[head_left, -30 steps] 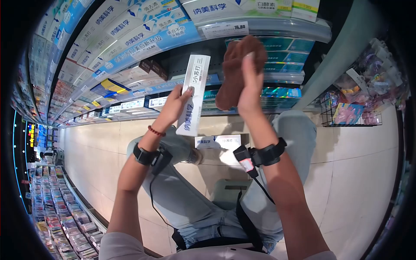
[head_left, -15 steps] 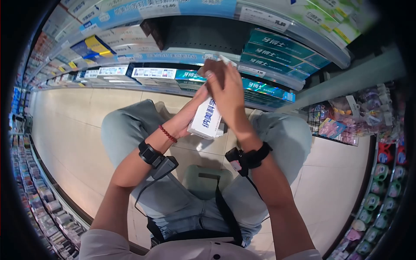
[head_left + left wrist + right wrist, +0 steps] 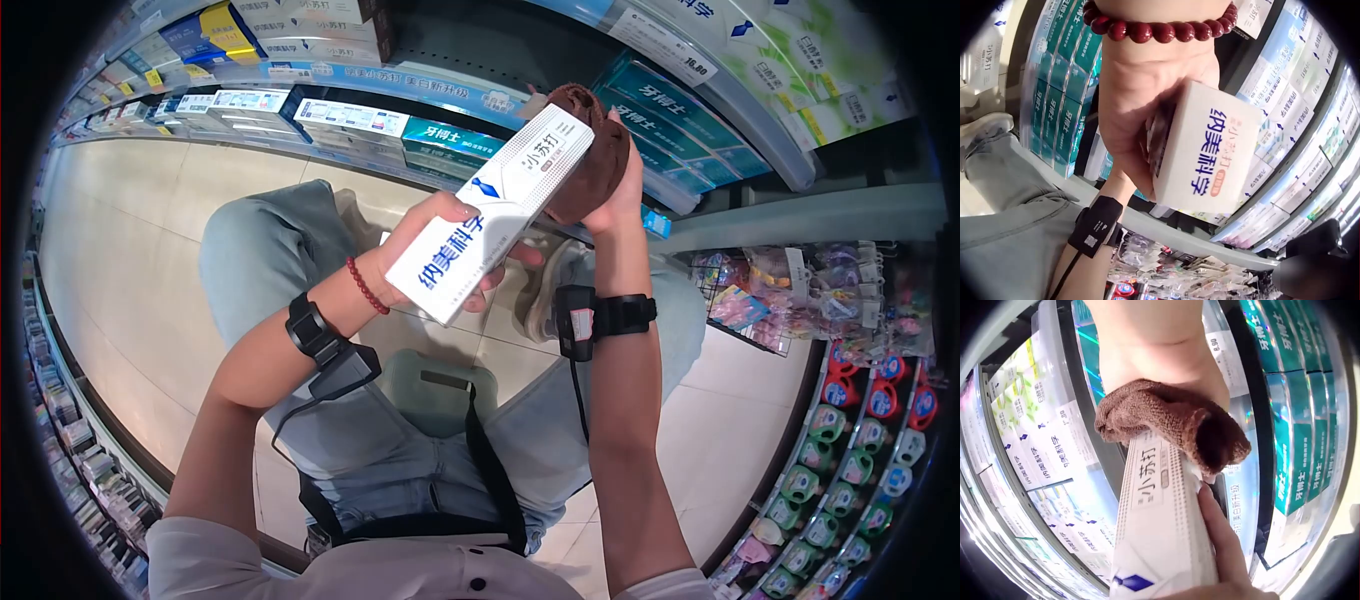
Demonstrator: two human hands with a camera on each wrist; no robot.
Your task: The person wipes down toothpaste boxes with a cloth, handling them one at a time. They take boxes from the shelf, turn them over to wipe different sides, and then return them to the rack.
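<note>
In the head view the left hand grips a long white toothpaste box round its near half, fingers curled underneath and thumb on top. The box is tilted up towards the shelves. At the box's far end the right hand holds a bunched brown cloth against it.

The left wrist view adds what the head view hides: the box's square end face, printed in blue characters, sits deep in the palm, and a red bead bracelet circles the wrist behind the box. The right wrist view shows the cloth draped over the box's top edge. The right fingers are mostly buried in the folds, so they seem closed round the cloth. A left fingertip lies along the box's side.

Behind the box, shelves carry rows of teal cartons and more white ones. Right of the box a wire basket holds small bright packets. Farther right and lower, a rack holds round green and red packs.

Below the box are the person's jeans-clad knees and a beige tiled floor.
</note>
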